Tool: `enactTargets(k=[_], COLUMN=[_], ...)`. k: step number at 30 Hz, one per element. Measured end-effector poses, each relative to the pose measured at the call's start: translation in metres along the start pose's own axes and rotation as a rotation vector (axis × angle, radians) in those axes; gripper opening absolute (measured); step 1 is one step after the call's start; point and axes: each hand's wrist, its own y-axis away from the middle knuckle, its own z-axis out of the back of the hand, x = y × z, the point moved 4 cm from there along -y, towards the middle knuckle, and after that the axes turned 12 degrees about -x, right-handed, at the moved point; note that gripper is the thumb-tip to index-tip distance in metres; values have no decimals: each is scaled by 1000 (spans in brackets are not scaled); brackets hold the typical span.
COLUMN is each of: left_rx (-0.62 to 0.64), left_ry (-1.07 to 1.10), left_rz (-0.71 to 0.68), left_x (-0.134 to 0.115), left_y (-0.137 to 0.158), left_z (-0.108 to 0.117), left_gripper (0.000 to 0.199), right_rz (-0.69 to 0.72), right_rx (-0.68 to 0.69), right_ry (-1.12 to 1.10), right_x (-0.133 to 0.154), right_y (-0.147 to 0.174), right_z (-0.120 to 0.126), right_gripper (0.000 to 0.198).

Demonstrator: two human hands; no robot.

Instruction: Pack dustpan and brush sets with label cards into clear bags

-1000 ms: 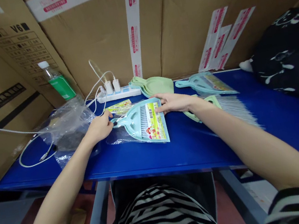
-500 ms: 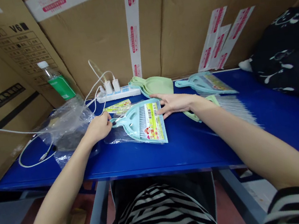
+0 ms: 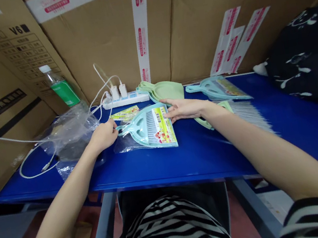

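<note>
Head: bagged dustpan set has shifted slightly.

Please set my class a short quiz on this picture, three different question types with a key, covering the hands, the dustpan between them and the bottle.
1. True or false: the left hand is at the handle end of the blue dustpan lying between the two hands.

2. Multiple choice: what colour is the label on the bottle at the back left?
a) red
b) green
c) yellow

3. Fill in the missing word: the hand by the wide, bristle end of that dustpan is the ____ one.

Key: 1. True. 2. b, green. 3. right: the right hand is there.
</note>
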Motion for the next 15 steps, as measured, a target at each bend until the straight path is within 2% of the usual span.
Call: enactTargets(k=[15], left_rx=[34], left_ry=[-27], left_rz=[38], left_x=[-7], left_y=[3], left_z=[7], left_gripper=[20], right_rz=[17], right_rx=[-10], right_ry=[45], right_x=[-2], right_y=[-2], right_z=[2], right_gripper=[91])
